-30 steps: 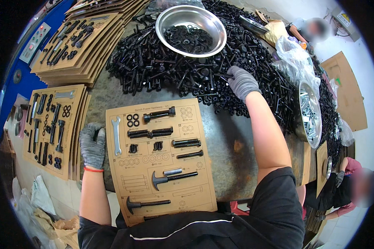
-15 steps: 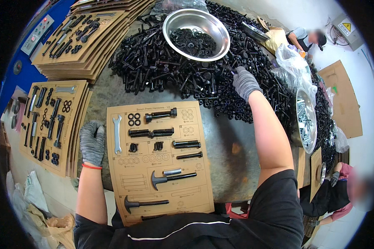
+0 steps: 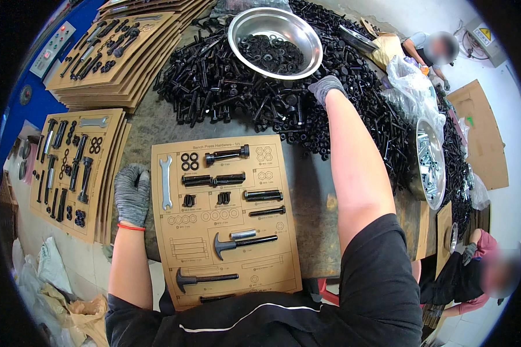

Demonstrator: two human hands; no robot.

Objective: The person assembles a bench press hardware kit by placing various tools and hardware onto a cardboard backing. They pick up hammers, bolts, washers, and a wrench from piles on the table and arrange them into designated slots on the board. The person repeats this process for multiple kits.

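Observation:
My left hand, in a grey knit glove, rests just left of a brown cardboard hardware board. Its fingers are curled in, and whatever they may hold is hidden. The board carries an open-ended wrench, black washers, several bolts, a silver tube and two dark T-shaped pieces. Some printed outlines are bare. My right hand, gloved too, reaches into the heap of black bolts and nuts, by the metal bowl's near right rim. Its fingers look bent closed; their tips are hidden.
A steel bowl with black washers sits on the heap. Another bowl at right holds silver pieces. Filled boards stack at left, with more behind. Clear plastic lies far right. Two people are at the right.
My right hand has moved left across the heap, closer to the bowl. My left hand stays beside the board with its fingers curled. The view has shifted slightly.

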